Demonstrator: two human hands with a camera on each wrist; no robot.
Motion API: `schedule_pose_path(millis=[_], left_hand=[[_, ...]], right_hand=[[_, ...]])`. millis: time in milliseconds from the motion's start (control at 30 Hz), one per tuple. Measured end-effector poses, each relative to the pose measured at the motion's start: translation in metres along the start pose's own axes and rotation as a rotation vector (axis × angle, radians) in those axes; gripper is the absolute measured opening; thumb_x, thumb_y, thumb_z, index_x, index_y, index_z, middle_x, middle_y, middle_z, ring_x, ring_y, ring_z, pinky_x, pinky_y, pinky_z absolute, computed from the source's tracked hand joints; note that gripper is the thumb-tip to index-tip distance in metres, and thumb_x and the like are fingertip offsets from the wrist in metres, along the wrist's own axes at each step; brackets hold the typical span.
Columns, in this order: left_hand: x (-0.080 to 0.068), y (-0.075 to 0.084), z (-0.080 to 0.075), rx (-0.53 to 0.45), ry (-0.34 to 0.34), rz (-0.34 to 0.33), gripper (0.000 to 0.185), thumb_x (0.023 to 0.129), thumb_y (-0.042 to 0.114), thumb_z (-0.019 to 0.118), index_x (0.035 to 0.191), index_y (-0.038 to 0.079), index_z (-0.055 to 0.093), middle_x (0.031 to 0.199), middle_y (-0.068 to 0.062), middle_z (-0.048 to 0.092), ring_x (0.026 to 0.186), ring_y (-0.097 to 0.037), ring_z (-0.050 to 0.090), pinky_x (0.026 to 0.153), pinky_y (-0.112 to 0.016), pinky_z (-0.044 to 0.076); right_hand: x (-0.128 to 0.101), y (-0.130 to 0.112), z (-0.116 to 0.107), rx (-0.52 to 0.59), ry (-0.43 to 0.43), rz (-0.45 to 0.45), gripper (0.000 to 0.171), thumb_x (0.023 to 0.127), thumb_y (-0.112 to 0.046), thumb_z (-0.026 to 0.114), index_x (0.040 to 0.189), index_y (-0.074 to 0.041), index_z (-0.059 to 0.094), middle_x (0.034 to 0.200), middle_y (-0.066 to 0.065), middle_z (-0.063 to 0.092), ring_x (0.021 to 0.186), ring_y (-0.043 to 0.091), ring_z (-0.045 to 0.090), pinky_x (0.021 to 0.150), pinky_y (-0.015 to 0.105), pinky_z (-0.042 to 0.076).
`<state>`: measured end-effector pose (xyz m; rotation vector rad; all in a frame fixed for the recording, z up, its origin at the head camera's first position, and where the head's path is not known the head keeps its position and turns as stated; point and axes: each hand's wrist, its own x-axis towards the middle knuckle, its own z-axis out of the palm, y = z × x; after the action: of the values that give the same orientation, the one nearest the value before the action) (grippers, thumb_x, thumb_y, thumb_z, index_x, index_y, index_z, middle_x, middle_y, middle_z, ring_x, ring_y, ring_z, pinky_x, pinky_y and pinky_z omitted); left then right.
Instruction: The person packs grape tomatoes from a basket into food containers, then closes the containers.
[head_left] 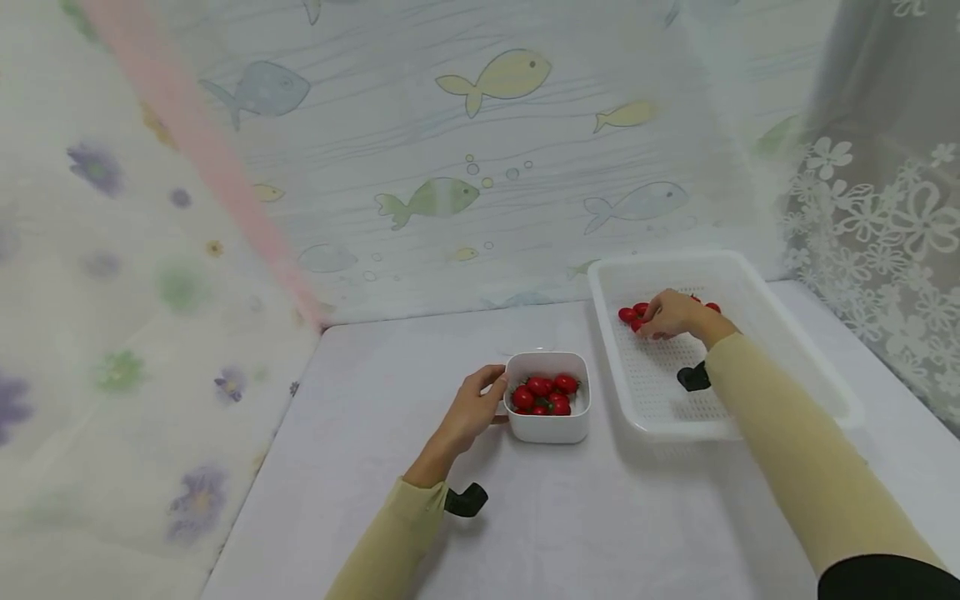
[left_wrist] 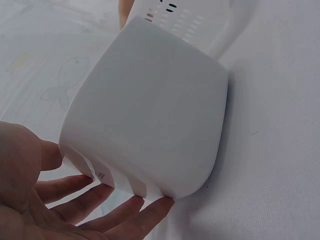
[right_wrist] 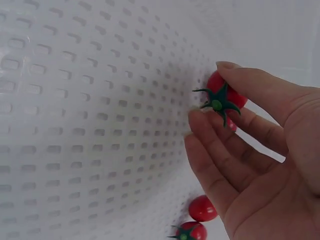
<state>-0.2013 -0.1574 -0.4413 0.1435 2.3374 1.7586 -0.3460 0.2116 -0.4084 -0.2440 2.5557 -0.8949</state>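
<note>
Right grip: my right grip [head_left: 670,314] is inside the basket [head_left: 647,379], pinching 1 red tomato [right_wrist: 234,97] between thumb and fingers, its green stem star towards the wrist camera.
Under that tomato: a bit of red shows beside my fingers, too covered for me to tell if it is a 2nd tomato.
Basket tomatoes: the head view shows 3 small tomatoes [head_left: 627,315] just left of my right grip and 2 beyond it on the right, the latter partly hidden by my hand and wrist; any under my palm I cannot count.
Near my right fingers: the right wrist view shows 2 tomatoes [right_wrist: 203,208], the lower cut off by the frame.
Left grip: my left grip [head_left: 477,402] holds 1 white box [head_left: 550,430] by its near side, thumb at the rim, 4 fingertips against the wall.
Box tomatoes: right of my left grip, at least 6 tomatoes [head_left: 538,386] overlap; the front wall hides the lower parts.
Behind my grips: 2 pale yellow sleeves [head_left: 787,450] and 2 black pieces [head_left: 466,500], 1 by each wrist.
Counter: the white counter [head_left: 420,358] carries both containers, its near edge cut off.
</note>
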Motion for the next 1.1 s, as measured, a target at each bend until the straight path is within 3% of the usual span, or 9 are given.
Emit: schedule_pose_path(millis=[100, 300, 533, 867, 1100], left_hand=[[0.0, 0.0, 0.001, 0.003, 0.007, -0.01, 0.044, 0.111, 0.028, 0.047, 0.148, 0.004, 0.049, 0.157, -0.018, 0.042, 0.135, -0.041, 0.052, 0.087, -0.043, 0.063], [0.0, 0.0, 0.001, 0.002, 0.018, -0.012, 0.045, 0.11, 0.027, 0.047, 0.149, 0.003, 0.047, 0.157, -0.019, 0.041, 0.134, -0.04, 0.052, 0.086, -0.042, 0.063], [0.0, 0.0, 0.002, -0.002, 0.018, -0.011, 0.045, 0.11, 0.027, 0.048, 0.149, 0.003, 0.048, 0.157, -0.019, 0.042, 0.135, -0.041, 0.052, 0.085, -0.043, 0.063], [0.0, 0.003, 0.001, -0.003, 0.018, -0.008, 0.046, 0.11, 0.027, 0.049, 0.149, 0.004, 0.048, 0.157, -0.018, 0.042, 0.134, -0.041, 0.052, 0.085, -0.043, 0.063], [-0.002, 0.002, 0.003, 0.002, 0.01, -0.008, 0.046, 0.11, 0.027, 0.048, 0.149, 0.002, 0.047, 0.157, -0.02, 0.042, 0.134, -0.042, 0.052, 0.085, -0.043, 0.063]], right_hand=[[-0.005, -0.005, -0.004, 0.02, 0.005, -0.03, 0.044, 0.094, -0.014, 0.073, 0.119, 0.017, 0.055, 0.106, 0.026, 0.065, 0.094, 0.036, 0.069, 0.082, 0.039, 0.063], [-0.012, -0.009, -0.012, 0.025, 0.028, -0.052, 0.039, 0.092, -0.014, 0.076, 0.114, 0.013, 0.06, 0.1, 0.021, 0.067, 0.083, 0.026, 0.069, 0.078, 0.035, 0.063], [-0.021, -0.009, -0.018, 0.015, 0.032, -0.071, 0.038, 0.091, -0.016, 0.078, 0.113, 0.012, 0.063, 0.098, 0.017, 0.069, 0.088, 0.031, 0.07, 0.085, 0.043, 0.062], [-0.036, -0.01, -0.027, -0.014, 0.045, -0.1, 0.038, 0.092, -0.018, 0.078, 0.114, 0.01, 0.064, 0.098, 0.016, 0.068, 0.085, 0.025, 0.068, 0.081, 0.038, 0.062], [-0.047, -0.013, -0.026, -0.024, 0.05, -0.122, 0.038, 0.092, -0.018, 0.077, 0.116, 0.009, 0.063, 0.099, 0.015, 0.068, 0.086, 0.024, 0.066, 0.084, 0.042, 0.061]])
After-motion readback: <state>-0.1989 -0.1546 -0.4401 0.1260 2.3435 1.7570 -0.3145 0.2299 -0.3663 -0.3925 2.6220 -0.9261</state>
